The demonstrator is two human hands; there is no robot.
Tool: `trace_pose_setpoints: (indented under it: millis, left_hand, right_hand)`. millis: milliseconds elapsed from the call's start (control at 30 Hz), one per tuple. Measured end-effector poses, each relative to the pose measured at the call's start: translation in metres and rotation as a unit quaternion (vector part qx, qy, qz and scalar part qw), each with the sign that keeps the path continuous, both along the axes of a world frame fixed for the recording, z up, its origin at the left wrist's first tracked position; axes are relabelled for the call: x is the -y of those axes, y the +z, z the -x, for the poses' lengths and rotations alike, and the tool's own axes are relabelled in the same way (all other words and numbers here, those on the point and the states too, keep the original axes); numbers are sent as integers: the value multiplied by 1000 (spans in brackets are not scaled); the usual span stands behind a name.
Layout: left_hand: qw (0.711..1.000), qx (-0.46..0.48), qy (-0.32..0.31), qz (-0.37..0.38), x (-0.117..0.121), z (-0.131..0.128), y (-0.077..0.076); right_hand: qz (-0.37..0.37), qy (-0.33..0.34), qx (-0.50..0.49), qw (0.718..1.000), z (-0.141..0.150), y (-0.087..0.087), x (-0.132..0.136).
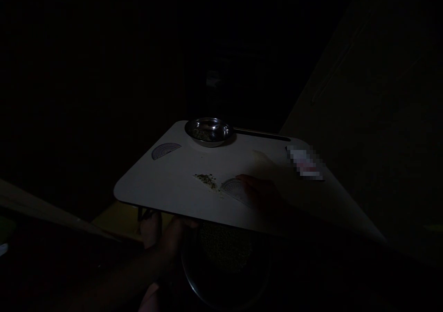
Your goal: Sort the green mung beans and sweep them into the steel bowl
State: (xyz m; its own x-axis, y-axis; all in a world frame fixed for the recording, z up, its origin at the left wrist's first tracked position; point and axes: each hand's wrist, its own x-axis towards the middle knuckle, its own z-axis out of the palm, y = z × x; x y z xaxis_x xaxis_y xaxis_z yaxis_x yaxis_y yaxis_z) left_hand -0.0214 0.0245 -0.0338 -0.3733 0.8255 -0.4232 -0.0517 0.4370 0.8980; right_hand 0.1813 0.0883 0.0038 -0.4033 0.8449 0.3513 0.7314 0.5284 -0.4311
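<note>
The room is very dark. My right hand [259, 189] is over the white tabletop, its fingers at the top edge of a clear protractor [236, 188]; the grip is mostly in shadow. Just left of the protractor lies a small scattered pile of green grains and bits [206, 180]. My left hand [175, 231] is below the table's near edge, its fingers closed at the rim of a large metal bowl [189, 279]. Green grains [226, 247] cover the bottom of that bowl, which stands partly under the table edge.
The white table [166, 183] has rounded corners. At its back stands a small steel bowl [209, 132] with some grains inside. A second protractor shape [166, 151] lies at the left. A blurred-out flat item [305, 163] lies at the right, and a wall [374, 118] rises beyond.
</note>
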Motion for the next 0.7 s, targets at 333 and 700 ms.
trace_pose_setpoints:
  millis: [333, 700]
  left_hand:
    - [1000, 2, 26, -12, -1, 2, -9]
    - [1000, 9, 17, -21, 1, -4, 5]
  right_hand:
    - [5, -20, -8, 1000, -3, 1, 6]
    - [24, -4, -6, 1000, 9, 6, 7]
